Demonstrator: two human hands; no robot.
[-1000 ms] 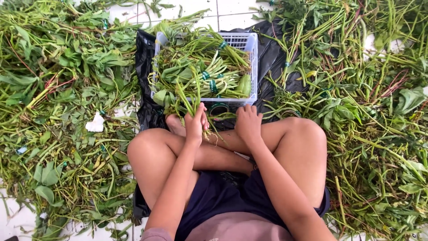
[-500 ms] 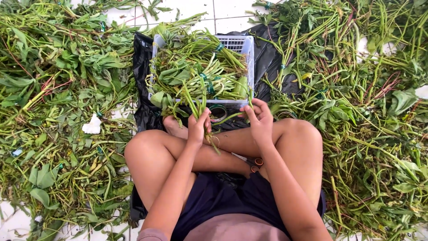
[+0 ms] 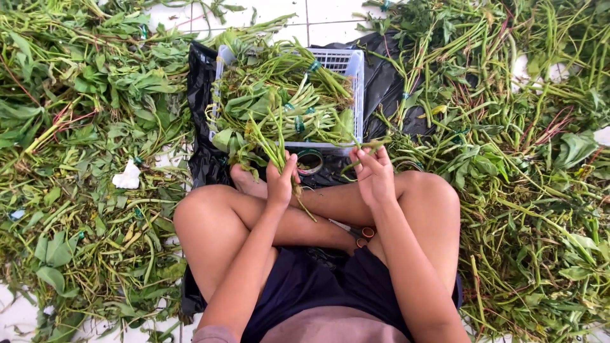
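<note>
Fig.: Left hand [image 3: 281,184] w/ grip pressed around a bunch of green stems [image 3: 270,143], just in front of the white basket [image 3: 356,70]. Right hand [image 3: 375,174] pinching one stem [image 3: 362,154] near basket's front right corner. Risk: loose bunch may splay & drop stems; scissors [image 3: 363,234] under the legs could nick skin.

No packages, labels or screens visible.

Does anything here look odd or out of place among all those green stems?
One thing stands out: a crumpled white scrap, perhaps paper or tissue, lies among the loose green stalks and leaves on the left. A pair of orange-handled scissors is tucked under the crossed legs, half hidden.
</note>
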